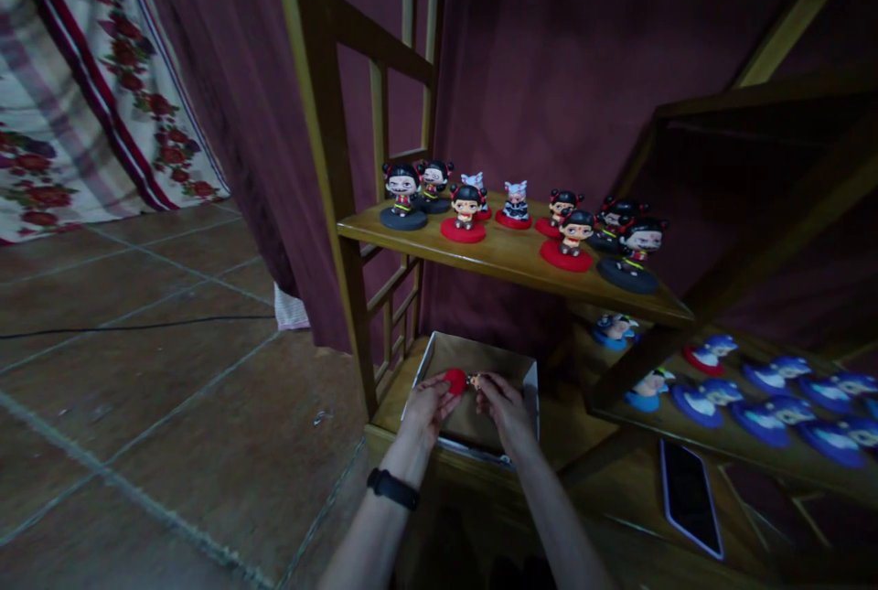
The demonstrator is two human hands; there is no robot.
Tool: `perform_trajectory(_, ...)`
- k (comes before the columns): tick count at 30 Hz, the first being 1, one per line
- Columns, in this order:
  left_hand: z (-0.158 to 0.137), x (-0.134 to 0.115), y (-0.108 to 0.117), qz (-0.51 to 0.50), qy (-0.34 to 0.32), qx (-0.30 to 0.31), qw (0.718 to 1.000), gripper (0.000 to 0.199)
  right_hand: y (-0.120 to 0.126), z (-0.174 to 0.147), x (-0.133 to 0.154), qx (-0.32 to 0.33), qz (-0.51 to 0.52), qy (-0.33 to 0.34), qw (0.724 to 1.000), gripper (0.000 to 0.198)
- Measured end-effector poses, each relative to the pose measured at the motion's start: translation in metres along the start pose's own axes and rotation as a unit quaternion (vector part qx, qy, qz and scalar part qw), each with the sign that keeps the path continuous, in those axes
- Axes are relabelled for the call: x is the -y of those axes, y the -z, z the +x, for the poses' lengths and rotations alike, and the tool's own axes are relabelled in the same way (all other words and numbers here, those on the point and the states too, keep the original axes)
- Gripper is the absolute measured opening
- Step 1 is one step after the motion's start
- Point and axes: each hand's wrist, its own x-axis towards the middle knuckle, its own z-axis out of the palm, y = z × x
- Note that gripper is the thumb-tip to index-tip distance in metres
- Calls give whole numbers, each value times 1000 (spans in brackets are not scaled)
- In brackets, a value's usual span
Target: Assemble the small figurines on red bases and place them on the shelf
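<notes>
Over an open cardboard box on the lower shelf, my two hands are close together. A round red base is pinched in my left hand, its flat face turned up. My right hand is closed on a small figurine, mostly hidden by the fingers, just right of the base. Whether the figurine and the base touch, I cannot tell. A black band is round my left wrist.
Above the box, a wooden shelf bears several figurines on red or dark round bases. More figurines on blue bases stand on the right shelf. A phone lies below them. A cable crosses the tiled floor at left.
</notes>
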Motion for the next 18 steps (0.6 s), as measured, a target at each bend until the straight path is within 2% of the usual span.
perform_trajectory(10, 0, -1, -2, 10, 15, 28, 999, 20, 5, 13, -10, -12, -151, 43, 988, 40)
perform_trajectory(18, -1, 1, -2, 14, 1, 23, 1000, 16, 5, 10, -5, -11, -182, 56, 982, 43)
